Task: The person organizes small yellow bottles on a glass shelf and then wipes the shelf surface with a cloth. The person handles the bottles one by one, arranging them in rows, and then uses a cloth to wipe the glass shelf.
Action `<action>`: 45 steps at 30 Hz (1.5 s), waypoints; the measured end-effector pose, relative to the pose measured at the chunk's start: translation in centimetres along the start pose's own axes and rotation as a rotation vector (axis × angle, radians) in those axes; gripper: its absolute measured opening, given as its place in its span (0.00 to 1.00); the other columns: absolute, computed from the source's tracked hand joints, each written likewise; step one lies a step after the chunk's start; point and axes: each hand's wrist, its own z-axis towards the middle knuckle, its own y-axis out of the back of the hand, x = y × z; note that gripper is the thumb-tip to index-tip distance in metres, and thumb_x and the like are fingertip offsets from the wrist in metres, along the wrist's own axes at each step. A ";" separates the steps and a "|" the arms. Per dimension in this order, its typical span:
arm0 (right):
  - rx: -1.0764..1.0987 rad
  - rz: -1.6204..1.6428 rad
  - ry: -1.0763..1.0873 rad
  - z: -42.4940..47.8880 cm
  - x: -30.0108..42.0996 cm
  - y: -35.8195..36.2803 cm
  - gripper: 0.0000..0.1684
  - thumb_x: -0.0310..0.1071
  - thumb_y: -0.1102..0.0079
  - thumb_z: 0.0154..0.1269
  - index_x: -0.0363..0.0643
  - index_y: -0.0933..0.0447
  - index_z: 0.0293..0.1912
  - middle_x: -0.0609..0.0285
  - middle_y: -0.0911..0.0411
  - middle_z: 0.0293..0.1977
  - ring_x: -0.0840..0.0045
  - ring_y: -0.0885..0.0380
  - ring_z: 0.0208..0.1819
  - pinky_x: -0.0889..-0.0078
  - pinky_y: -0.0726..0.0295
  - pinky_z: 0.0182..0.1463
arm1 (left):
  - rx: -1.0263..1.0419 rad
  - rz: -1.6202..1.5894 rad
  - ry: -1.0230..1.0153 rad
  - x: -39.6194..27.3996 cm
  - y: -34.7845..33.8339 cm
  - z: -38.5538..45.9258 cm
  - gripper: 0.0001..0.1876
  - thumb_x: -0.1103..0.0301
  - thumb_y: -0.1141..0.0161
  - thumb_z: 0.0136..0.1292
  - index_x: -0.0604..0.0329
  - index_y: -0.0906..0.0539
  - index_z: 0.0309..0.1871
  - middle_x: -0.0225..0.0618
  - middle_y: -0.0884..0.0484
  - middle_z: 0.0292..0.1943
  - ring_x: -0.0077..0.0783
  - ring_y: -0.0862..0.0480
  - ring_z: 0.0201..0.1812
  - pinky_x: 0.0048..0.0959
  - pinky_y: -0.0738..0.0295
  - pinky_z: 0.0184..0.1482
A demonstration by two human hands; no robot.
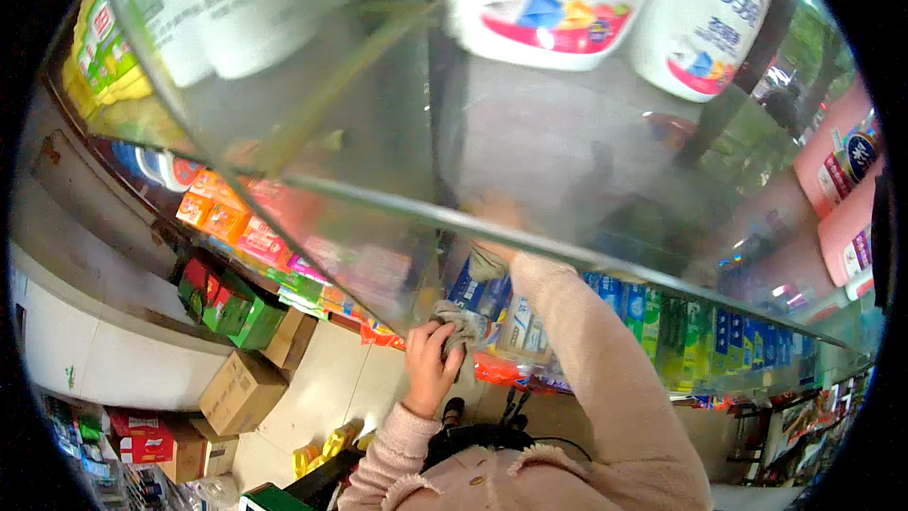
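A crumpled grey cloth (457, 325) is gripped in my left hand (427, 362), at the front corner where two glass panes meet. My right hand (500, 216) reaches under the glass shelf (553, 135) and shows blurred through the pane, behind its front edge. Below that hand, a fold of grey-beige cloth (488, 262) lies close to the wrist; whether the fingers hold it is unclear. On the glass above stand white detergent bottles (546, 7) with pink and blue labels. Toothpaste boxes (525, 323) fill the level beneath my right forearm.
Pink bottles (837, 163) stand at the shelf's right end. Orange and pink boxed goods (227, 209) line the lower left level. Cardboard cartons (243, 392) and yellow slippers (330, 448) lie on the tiled floor, with a white curved counter (113, 341) at the left.
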 end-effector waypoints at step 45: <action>0.014 -0.077 0.039 -11.3 17.4 2.1 0.11 0.35 0.45 0.48 0.42 0.25 0.34 0.57 0.31 0.37 0.67 0.33 0.41 0.66 0.34 0.40 | -0.438 -0.271 0.351 2.6 7.5 -4.1 0.11 0.79 0.55 0.57 0.67 0.28 0.43 0.38 0.29 0.40 0.31 0.29 0.41 0.27 0.32 0.47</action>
